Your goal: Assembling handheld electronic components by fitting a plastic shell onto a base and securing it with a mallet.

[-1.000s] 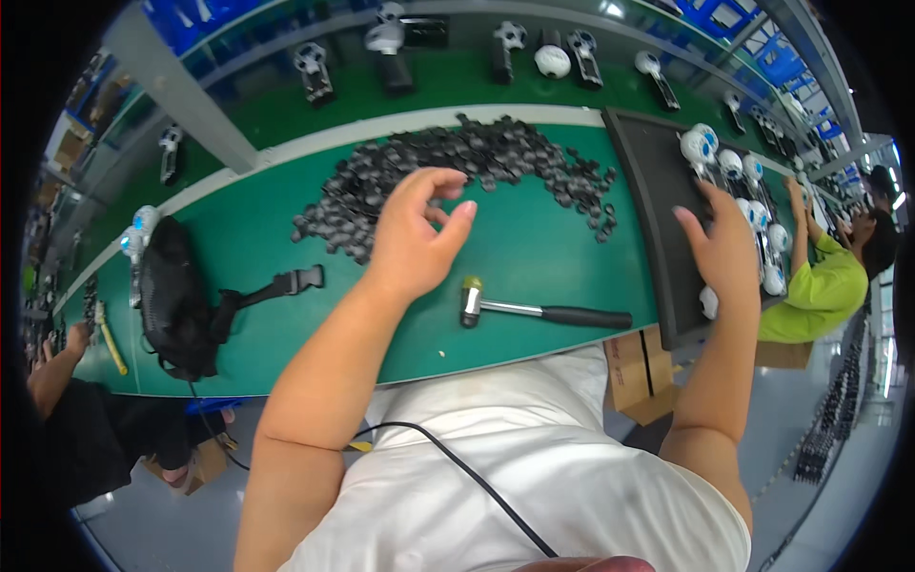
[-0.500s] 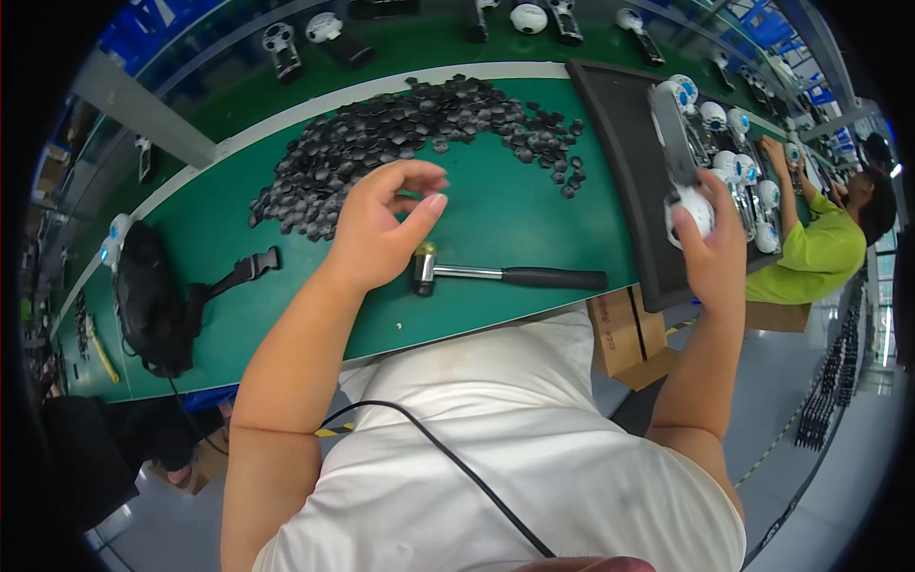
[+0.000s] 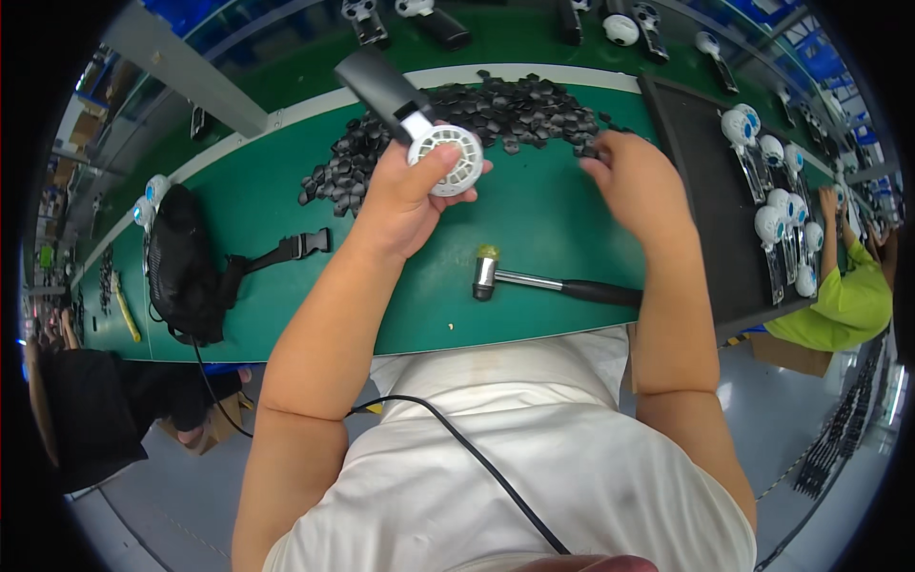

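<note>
My left hand (image 3: 405, 195) is closed round a small handheld fan (image 3: 446, 160), its thumb lying on the white round grille. The fan's dark handle (image 3: 383, 93) points up and to the left, over the pile of small black caps (image 3: 519, 110). At the right end of that pile, my right hand (image 3: 640, 186) has its thumb and fingertips bent together on a small black cap (image 3: 587, 151); the fingers partly cover it. Between my forearms a mallet (image 3: 534, 280) lies on the green table, its yellow-and-black head to the left.
A black tray (image 3: 710, 181) on the right holds several white-headed fans (image 3: 770, 224). A black bag (image 3: 186, 267) with a buckled strap lies at the left. More fans stand on the shelf behind. A person in a green shirt (image 3: 843, 300) is at the far right.
The fan has passed from my right hand, over the tray, into my left hand. My right hand has moved left to the black caps. The view has shifted.
</note>
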Demonstrator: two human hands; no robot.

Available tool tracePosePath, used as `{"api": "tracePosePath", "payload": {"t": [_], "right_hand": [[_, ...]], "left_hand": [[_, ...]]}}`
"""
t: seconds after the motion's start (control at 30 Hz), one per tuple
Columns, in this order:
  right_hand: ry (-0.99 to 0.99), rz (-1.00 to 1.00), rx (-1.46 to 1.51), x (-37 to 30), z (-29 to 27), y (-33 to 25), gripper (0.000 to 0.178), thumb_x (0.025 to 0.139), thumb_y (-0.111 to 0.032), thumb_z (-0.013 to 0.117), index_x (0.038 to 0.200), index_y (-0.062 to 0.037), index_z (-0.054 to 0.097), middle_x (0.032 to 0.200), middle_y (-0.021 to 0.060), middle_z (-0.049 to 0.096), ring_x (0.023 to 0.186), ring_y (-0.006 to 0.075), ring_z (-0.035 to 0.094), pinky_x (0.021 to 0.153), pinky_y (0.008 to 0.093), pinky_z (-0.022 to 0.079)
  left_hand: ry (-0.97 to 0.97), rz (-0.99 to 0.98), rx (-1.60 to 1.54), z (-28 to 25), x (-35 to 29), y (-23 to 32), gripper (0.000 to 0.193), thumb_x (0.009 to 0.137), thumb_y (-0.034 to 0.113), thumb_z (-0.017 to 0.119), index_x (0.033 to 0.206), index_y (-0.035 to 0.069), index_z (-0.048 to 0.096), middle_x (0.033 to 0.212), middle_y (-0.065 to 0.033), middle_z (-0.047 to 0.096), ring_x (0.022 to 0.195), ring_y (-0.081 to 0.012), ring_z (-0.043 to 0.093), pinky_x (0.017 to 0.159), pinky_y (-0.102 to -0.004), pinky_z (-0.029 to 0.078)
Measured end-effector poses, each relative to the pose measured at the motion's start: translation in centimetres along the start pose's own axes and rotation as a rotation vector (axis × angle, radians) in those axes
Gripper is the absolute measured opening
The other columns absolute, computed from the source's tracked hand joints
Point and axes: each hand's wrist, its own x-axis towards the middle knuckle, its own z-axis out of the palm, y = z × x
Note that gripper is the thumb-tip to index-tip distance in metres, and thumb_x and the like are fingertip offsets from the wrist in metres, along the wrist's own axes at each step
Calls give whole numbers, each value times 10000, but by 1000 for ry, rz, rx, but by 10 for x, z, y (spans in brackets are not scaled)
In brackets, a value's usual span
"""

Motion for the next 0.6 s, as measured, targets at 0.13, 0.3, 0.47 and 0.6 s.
{"api": "tracePosePath", "payload": {"t": [0.13, 0.3, 0.47, 0.6], "right_hand": [[-39, 9, -21, 3, 22, 16, 163, 904, -192, 729, 960, -41, 702, 956, 135, 737, 878, 333, 703, 768, 422, 551], [-34, -79, 118, 10, 24, 11, 115, 913, -139, 711, 915, -32, 670, 923, 120, 717, 835, 298, 689, 753, 387, 534], [43, -116, 205, 29, 31, 28, 85, 933, -111, 674, 926, -34, 638, 1137, 149, 722, 1023, 332, 693, 859, 400, 537], [371, -185, 305, 48, 68, 63, 71, 947, -97, 647, 937, -35, 616, 1352, 170, 648, 1173, 345, 633, 942, 403, 505]], "left_hand": [[-22, -39, 104, 8, -1, -3, 481, 967, 202, 702, 1360, -14, 525, 1273, -211, 654, 1095, -309, 709, 690, -276, 622], [-19, -19, 135, 13, 1, -2, 459, 973, 178, 691, 1354, -20, 529, 1252, -204, 663, 1105, -307, 710, 708, -278, 621], [70, 43, 71, 4, 7, -1, 445, 980, 167, 680, 1356, -18, 530, 1234, -200, 672, 1099, -298, 714, 716, -271, 617], [88, 85, 118, 5, 8, 2, 449, 983, 168, 677, 1363, -18, 526, 1235, -199, 672, 1087, -290, 719, 722, -263, 613]]}}
